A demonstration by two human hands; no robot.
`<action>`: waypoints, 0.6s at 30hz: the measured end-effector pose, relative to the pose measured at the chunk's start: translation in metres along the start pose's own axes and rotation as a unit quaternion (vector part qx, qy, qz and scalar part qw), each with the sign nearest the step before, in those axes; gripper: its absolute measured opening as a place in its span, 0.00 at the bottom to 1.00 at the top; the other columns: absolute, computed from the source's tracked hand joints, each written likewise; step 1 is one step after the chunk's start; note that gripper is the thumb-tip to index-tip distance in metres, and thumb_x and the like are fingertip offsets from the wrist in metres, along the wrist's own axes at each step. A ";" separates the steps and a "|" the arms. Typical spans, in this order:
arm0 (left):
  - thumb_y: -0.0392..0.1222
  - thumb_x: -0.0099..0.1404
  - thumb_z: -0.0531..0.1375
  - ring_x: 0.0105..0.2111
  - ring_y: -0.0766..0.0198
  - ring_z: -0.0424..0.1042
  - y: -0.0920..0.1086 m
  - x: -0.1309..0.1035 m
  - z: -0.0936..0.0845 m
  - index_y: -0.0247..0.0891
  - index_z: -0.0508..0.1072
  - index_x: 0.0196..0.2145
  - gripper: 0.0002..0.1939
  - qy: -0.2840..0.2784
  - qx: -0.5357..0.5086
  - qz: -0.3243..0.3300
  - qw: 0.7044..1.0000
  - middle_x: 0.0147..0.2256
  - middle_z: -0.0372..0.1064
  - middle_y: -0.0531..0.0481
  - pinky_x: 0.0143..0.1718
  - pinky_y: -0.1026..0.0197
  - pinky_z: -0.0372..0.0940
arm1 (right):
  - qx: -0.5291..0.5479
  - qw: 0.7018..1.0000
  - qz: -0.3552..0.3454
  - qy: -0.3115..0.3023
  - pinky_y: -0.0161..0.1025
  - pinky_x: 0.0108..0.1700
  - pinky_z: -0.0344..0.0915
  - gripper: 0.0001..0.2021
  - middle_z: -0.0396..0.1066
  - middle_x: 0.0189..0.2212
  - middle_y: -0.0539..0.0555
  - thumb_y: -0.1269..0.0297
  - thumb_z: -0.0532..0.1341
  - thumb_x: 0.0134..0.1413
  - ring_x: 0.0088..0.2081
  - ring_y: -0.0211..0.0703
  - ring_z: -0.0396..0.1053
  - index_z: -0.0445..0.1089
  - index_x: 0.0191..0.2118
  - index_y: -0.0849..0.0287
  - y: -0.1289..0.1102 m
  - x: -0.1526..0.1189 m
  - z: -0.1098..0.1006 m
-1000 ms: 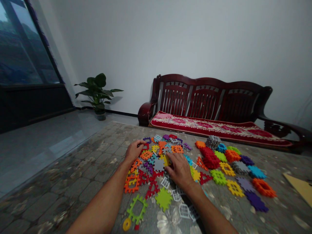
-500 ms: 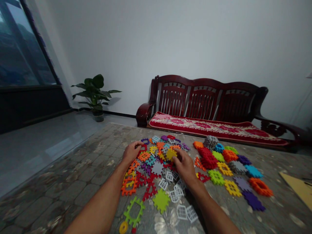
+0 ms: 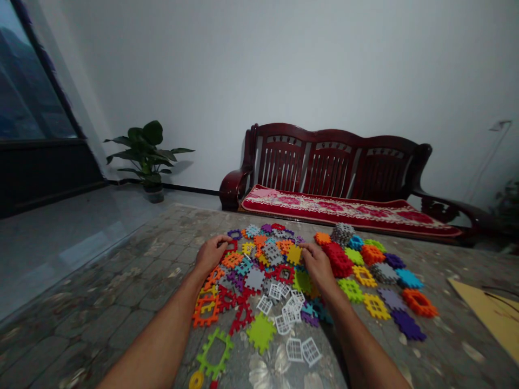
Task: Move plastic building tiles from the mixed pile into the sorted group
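Note:
My left hand (image 3: 211, 254) is at the far left of a heap of toothed plastic building pieces, its fingers closed on the edge of a red open-framed building piece (image 3: 231, 247). On the heap's right side, my right hand (image 3: 318, 263) pinches a yellow toothed building piece (image 3: 294, 254) between thumb and fingers. Between the hands lie a grey lattice piece (image 3: 272, 253) and an orange piece (image 3: 233, 260). White window-shaped pieces (image 3: 291, 310) are scattered nearer to me, beside a lime green solid piece (image 3: 261, 332). My right hand and forearm cover part of the heap.
Right of my right arm are sorted groups, including a red stack (image 3: 337, 259), a grey stack (image 3: 343, 233) and a dark purple piece (image 3: 408, 325). A yellow board (image 3: 486, 313) lies far right. Behind the patterned tabletop (image 3: 138, 292) stands a wooden bench (image 3: 324, 162); a potted plant (image 3: 152, 154) is left.
My right hand has moved right with the yellow piece, uncovering the grey lattice piece and a lime green one. My left hand stays by the red piece. The view has shifted slightly right.

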State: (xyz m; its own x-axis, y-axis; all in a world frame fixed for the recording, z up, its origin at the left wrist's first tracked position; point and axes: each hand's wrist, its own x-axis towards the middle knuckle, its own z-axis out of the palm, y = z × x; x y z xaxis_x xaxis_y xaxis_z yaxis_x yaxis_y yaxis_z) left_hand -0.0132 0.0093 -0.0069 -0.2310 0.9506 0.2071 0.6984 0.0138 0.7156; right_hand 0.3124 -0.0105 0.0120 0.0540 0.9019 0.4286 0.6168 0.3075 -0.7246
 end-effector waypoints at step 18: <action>0.39 0.60 0.55 0.39 0.59 0.75 -0.001 0.000 0.001 0.44 0.79 0.37 0.13 0.004 0.009 0.014 1.000 0.39 0.79 0.52 0.41 0.61 0.65 | -0.208 0.947 -0.182 -0.165 0.52 0.60 0.58 0.27 0.66 0.59 0.61 0.69 0.60 0.56 0.59 0.54 0.62 0.62 0.62 0.57 -0.037 -0.020 0.040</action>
State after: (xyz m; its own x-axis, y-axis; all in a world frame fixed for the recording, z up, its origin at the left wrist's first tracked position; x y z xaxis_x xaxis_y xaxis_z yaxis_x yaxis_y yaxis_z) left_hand -0.0130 0.0100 -0.0084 -0.2161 0.9485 0.2318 0.7171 -0.0070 0.6970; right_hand 0.2576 -0.0274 0.0087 -0.4276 0.8261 0.3670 0.8071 0.5318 -0.2565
